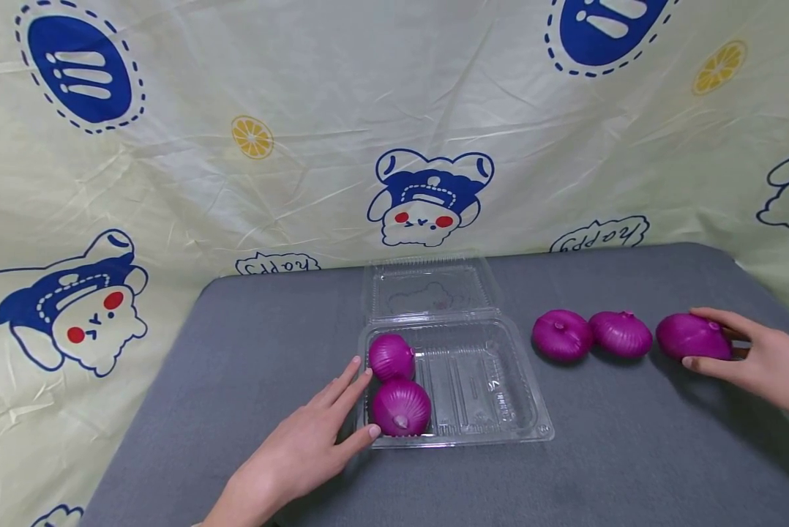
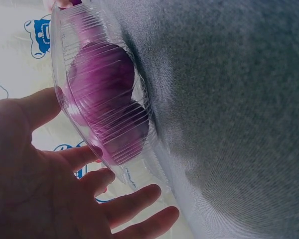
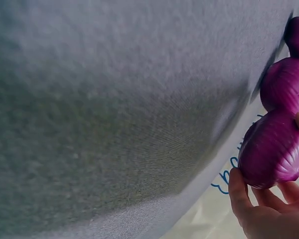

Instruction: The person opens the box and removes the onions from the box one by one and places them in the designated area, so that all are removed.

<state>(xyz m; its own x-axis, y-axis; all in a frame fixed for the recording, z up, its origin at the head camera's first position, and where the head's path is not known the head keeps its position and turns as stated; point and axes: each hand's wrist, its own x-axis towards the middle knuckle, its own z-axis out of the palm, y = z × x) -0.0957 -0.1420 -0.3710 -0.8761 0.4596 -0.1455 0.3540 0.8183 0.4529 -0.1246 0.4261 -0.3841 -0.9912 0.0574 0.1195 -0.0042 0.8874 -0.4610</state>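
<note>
A clear plastic clamshell box point(image 1: 480, 380) lies with its lid folded back on the grey table. Two purple onions point(image 1: 402, 407) sit along its left side. My left hand point(image 1: 302, 446) rests at the box's left edge, fingers spread and fairly straight; the left wrist view shows the thumb and a fingertip at the rim. Three more purple onions stand in a row to the right of the box. Around the rightmost onion point(image 1: 693, 337), my right hand point(image 1: 763, 359) has its thumb in front and fingers behind. In the right wrist view this onion point(image 3: 271, 149) is between thumb and fingers.
The middle onion point(image 1: 621, 334) and the left onion point(image 1: 562, 336) of the row stand close together, just right of the box. The lid point(image 1: 430, 285) reaches toward the table's back edge. Behind hangs a pale printed cloth point(image 1: 315, 190).
</note>
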